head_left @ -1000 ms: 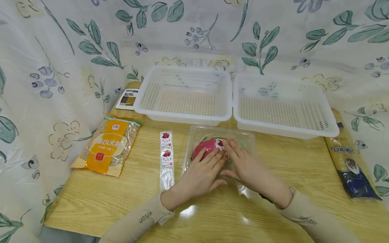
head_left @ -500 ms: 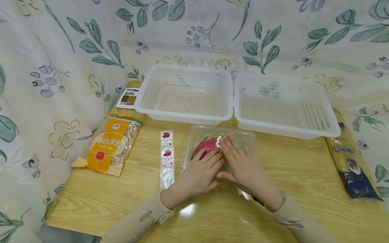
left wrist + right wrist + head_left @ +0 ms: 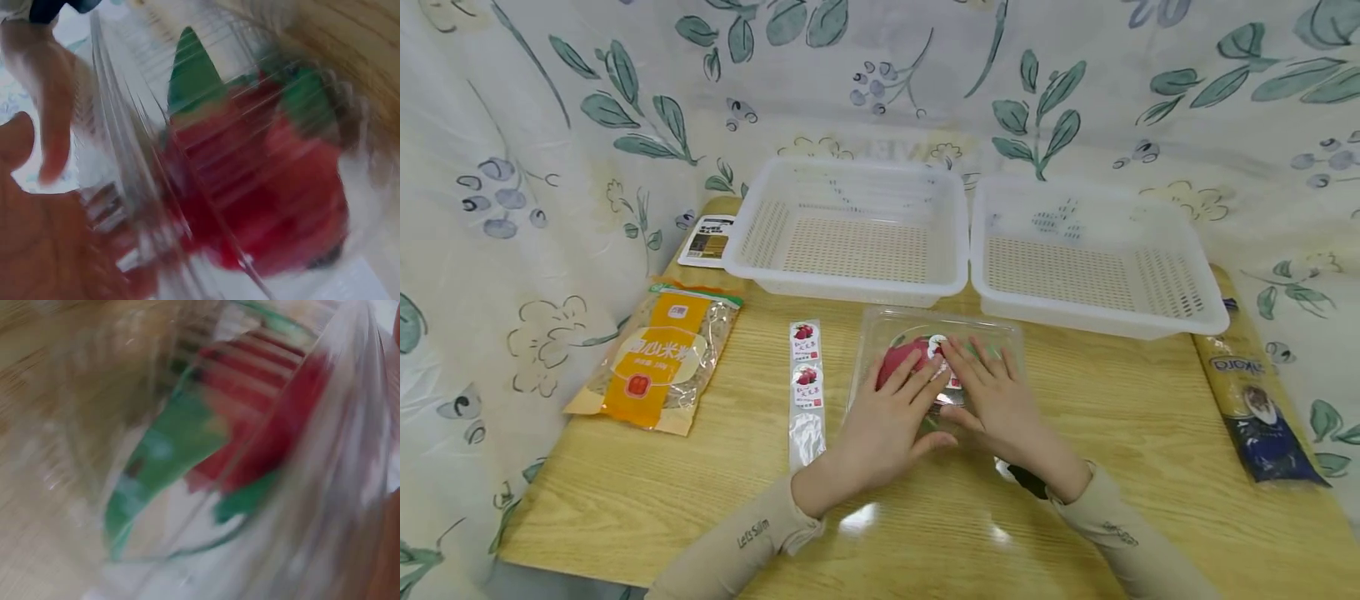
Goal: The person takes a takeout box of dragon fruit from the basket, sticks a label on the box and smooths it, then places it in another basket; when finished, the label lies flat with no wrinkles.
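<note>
A clear plastic box [image 3: 867,342] with its lid down sits on the table, holding a red dragon fruit [image 3: 895,363] with green scales. Stuck on top of the lid is a white label [image 3: 937,343] with a red fruit print, partly covered by fingers. My left hand [image 3: 886,421] lies palm down on the lid's left side, fingers spread and straight. From the right, my right hand [image 3: 1006,408] rests on the lid likewise, its fingertips beside the label. Through the ribbed box wall, the fruit [image 3: 256,194] shows blurred in the left wrist view, and its green scale [image 3: 162,456] in the right.
Left of the box lies a label strip [image 3: 807,387] with two printed labels. Two white perforated baskets [image 3: 850,287] [image 3: 1101,315] stand behind. An orange food bag [image 3: 658,358] and a small white packet [image 3: 706,242] are at left, a gold-blue packet [image 3: 1255,400] at right.
My right hand has shifted a little on the lid, and the fingers of both hands have spread apart. More of the label shows between them. The box stays in place.
</note>
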The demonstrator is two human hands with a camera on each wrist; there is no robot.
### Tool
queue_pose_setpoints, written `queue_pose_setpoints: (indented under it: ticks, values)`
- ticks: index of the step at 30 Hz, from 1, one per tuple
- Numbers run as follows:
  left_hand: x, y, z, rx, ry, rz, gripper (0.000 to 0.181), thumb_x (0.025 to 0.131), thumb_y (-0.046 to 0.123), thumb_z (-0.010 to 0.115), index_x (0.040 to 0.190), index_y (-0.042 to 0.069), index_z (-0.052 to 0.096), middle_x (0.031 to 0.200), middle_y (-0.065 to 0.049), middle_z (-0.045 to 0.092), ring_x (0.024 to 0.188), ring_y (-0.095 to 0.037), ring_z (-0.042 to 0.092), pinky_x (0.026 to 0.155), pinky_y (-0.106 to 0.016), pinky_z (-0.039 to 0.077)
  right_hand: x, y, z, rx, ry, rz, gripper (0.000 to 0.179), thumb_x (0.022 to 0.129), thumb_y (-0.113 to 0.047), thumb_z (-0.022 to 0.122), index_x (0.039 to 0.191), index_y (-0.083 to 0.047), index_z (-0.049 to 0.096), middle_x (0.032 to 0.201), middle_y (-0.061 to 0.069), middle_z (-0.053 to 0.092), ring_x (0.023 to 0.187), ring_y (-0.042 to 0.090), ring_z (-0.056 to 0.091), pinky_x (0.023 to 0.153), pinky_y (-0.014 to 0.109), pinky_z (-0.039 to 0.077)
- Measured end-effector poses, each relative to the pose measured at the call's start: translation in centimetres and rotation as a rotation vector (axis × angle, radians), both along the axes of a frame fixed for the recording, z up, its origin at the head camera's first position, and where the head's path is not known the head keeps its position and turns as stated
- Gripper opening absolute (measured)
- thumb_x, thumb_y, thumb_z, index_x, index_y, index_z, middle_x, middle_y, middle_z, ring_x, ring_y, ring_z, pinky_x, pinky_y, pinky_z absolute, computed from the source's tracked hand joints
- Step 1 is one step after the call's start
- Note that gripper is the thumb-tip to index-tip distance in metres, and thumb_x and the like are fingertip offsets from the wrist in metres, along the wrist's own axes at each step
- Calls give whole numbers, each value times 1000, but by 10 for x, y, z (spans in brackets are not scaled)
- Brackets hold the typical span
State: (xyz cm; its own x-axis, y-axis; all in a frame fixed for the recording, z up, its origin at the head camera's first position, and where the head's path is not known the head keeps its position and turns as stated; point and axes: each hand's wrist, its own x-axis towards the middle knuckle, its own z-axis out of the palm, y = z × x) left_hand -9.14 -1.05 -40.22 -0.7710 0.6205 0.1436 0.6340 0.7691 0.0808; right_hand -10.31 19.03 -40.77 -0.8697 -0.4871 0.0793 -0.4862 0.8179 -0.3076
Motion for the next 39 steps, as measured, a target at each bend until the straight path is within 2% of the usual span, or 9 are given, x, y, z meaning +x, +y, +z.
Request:
queue_pose_setpoints:
  ticks: [3, 7, 14, 18, 21, 27, 31, 35, 39]
  values:
    - [-8, -6, -1, 4, -59, 84, 72, 91, 67, 42, 151, 29, 35, 159, 0, 30, 149, -34, 21, 116, -62, 22, 3, 8, 1, 11, -57, -55, 81, 95, -68, 21, 155, -13, 23, 162, 11, 20, 150, 41, 7, 116, 67, 6]
    - [-21, -20, -3, 133, -213, 176, 68, 93, 63, 46, 152, 33, 31, 163, -4, 21, 150, -39, 13, 114, -68, 16, 7, 21, -3, -69, -138, -166, 68, 99, -52, 42, 155, -17, 24, 164, 14, 2, 149, 43, -7, 113, 72, 5]
    - [-28, -40, -20, 528, -423, 188, 83, 94, 43, 59, 156, 10, 14, 165, -8, 4, 150, -41, 5, 115, -66, 15, 18, 34, -21, -513, -302, -291, 70, 101, -31, 49, 157, -20, 9, 163, 14, -11, 145, 53, 0, 103, 80, 13]
    - [-24, -44, -28, 750, -566, 212, 93, 92, 37, 64, 157, 14, 2, 165, -7, -3, 150, -38, 3, 115, -65, 13, 26, 35, -32, -757, -387, -312, 76, 102, -20, 46, 156, -25, -8, 163, 14, -11, 146, 51, -2, 106, 77, 10]
    - [-24, -44, -31, 872, -635, 220, 97, 91, 38, 65, 157, 18, -3, 164, -8, -5, 150, -39, 4, 114, -65, 13, 28, 33, -34, -848, -405, -335, 77, 102, -18, 43, 156, -22, -11, 163, 14, -13, 146, 50, -5, 108, 77, 8]
    - [-23, -40, -25, 922, -642, 215, 99, 91, 40, 65, 157, 17, -7, 164, -9, -6, 150, -38, 3, 117, -62, 11, 28, 28, -28, -934, -443, -374, 75, 103, -20, 41, 156, -17, -11, 163, 12, -14, 147, 45, -11, 109, 76, 5]
    - [-17, -39, -15, 922, -609, 213, 99, 91, 31, 67, 157, 20, -6, 165, -6, -5, 150, -38, 5, 114, -64, 14, 30, 28, -18, -972, -471, -374, 72, 104, -17, 38, 156, -16, -12, 163, 14, -16, 147, 48, -3, 113, 69, 14]
    - [-16, -36, -3, 926, -563, 209, 99, 89, 28, 69, 157, 22, -3, 165, -3, -4, 150, -35, 5, 114, -64, 15, 31, 30, -6, -1021, -491, -355, 71, 105, -17, 36, 155, -16, -14, 162, 15, -18, 141, 54, 16, 106, 37, 41]
    - [-19, -29, 7, 913, -540, 203, 95, 89, 29, 68, 157, 19, 3, 164, -4, -2, 151, -34, 6, 114, -64, 14, 33, 37, 5, -1102, -515, -339, 71, 106, -19, 36, 155, -21, -15, 161, 13, -21, 137, 47, 30, 86, 13, 48]
